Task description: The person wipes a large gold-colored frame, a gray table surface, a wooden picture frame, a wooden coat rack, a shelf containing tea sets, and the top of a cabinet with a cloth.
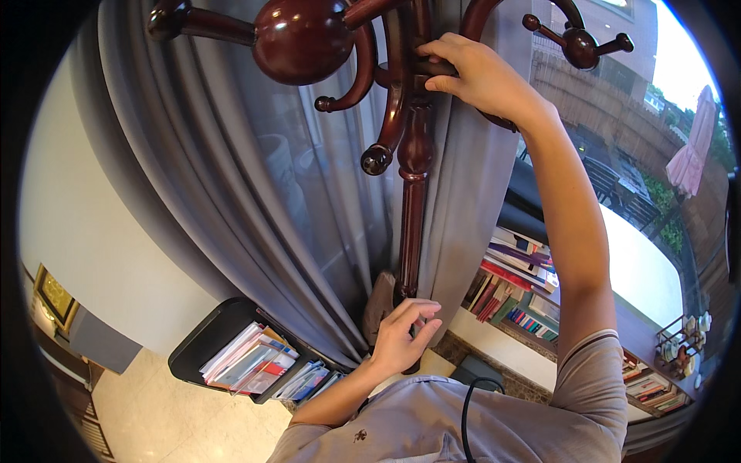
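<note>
A dark red, glossy wooden coat rack (412,220) stands upright before me, with curved hooks and a large round knob (304,40) near the top of the view. My right hand (477,75) is raised to the upper part of the post, its thumb and fingers around a dark wooden piece there. Lower down, my left hand (403,335) is beside the post's lower part, with fingers curled and apart from the thumb, holding nothing that I can see. The rack's foot is mostly hidden behind this hand and my shirt.
Grey curtains (220,191) hang behind the rack. At lower left stands a black holder (197,347) with papers. A low bookshelf (521,289) with books runs along the window at right, near a small cup stand (683,347).
</note>
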A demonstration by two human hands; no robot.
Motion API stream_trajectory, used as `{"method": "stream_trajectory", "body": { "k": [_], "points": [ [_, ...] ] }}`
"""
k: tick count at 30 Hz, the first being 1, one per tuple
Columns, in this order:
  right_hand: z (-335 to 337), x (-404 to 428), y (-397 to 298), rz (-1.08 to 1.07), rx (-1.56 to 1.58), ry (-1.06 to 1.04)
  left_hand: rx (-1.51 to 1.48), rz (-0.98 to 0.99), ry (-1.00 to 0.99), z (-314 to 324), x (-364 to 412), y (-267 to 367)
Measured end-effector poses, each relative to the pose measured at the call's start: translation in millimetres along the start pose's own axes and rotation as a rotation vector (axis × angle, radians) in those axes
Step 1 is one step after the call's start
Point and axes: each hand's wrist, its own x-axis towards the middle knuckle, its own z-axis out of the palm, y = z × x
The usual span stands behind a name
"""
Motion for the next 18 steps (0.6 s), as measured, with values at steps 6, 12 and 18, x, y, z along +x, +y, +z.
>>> {"method": "stream_trajectory", "body": {
  "k": [6, 12, 18],
  "points": [
    [-7.8, -5.3, -2.7, -0.022, -0.073, -0.006, -0.001, -0.014, -0.016, 12.2, -7.9, -1.9],
    [-7.7, -56.3, -15.9, 0.071, -0.070, 0.125, 0.064, -0.037, 0.022, 11.9, -19.5, -8.7],
    [-7.4, -85.9, 16.8, 0.175, -0.114, 0.380, 0.042, -0.072, 0.043, 18.2, -25.2, -17.8]
  ]
}}
